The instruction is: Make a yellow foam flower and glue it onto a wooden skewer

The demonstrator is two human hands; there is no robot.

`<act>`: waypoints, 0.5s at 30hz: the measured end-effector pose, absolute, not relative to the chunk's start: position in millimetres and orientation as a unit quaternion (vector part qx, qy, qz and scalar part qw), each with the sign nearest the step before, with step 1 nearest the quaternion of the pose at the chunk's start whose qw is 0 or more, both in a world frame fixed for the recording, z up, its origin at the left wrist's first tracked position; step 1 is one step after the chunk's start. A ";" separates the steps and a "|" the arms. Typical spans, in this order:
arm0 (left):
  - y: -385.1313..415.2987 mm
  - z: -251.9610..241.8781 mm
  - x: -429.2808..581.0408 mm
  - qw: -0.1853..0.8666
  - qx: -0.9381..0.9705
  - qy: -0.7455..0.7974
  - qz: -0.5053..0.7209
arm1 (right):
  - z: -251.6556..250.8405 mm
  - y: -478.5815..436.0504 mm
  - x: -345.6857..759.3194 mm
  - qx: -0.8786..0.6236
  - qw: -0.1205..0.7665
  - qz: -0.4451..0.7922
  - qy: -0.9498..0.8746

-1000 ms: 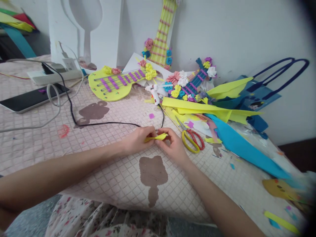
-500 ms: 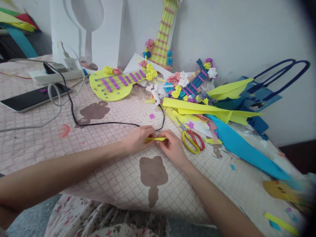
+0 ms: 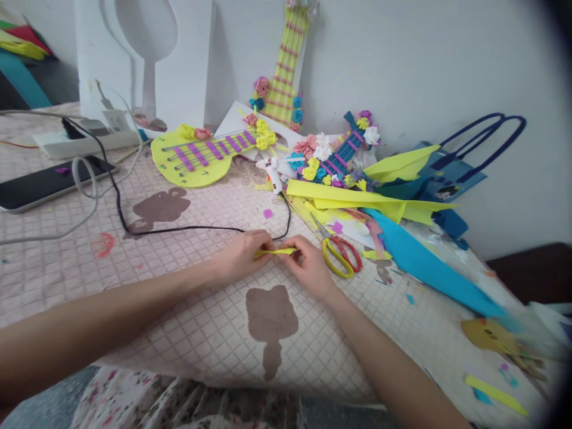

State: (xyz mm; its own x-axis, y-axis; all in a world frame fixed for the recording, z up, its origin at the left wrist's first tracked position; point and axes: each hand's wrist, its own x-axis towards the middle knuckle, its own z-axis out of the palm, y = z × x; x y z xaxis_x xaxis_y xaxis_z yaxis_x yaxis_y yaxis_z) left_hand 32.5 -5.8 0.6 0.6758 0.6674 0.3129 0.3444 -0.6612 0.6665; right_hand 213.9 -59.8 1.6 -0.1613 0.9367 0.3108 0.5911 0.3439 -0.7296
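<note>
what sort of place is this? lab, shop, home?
Likely a home craft table, not a lab. A yellow toy guitar, scissors and a glue gun lie on a quilted cloth; the left hand and right hand pinch a yellow strip.

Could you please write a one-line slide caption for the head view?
Left hand and right hand pinch a yellow strip at the table, scissors close by.

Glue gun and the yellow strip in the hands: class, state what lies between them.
Head view: a small purple scrap and a loop of black cord lie on the tablecloth between the glue gun and the yellow strip.
</note>
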 end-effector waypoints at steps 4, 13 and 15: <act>-6.2 1.0 32.0 0.298 0.864 0.299 0.275 | 13.6 -47.0 248.0 -0.553 0.406 0.130 -0.716; -5.6 -0.3 33.1 0.314 0.843 0.318 0.301 | -2.8 -25.4 389.2 -0.746 0.257 -0.145 -0.597; -4.4 -1.3 32.9 0.315 0.839 0.316 0.311 | -13.6 -24.7 401.2 -0.755 0.235 -0.141 -0.595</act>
State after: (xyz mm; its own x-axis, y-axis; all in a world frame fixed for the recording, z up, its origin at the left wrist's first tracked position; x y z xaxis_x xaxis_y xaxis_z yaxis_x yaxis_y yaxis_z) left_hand 32.9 -4.4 -1.3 0.6076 0.7257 0.3227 0.3341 -0.6021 0.7251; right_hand 401.2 -24.7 -13.6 0.2512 0.8328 0.4933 0.9656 -0.1804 -0.1871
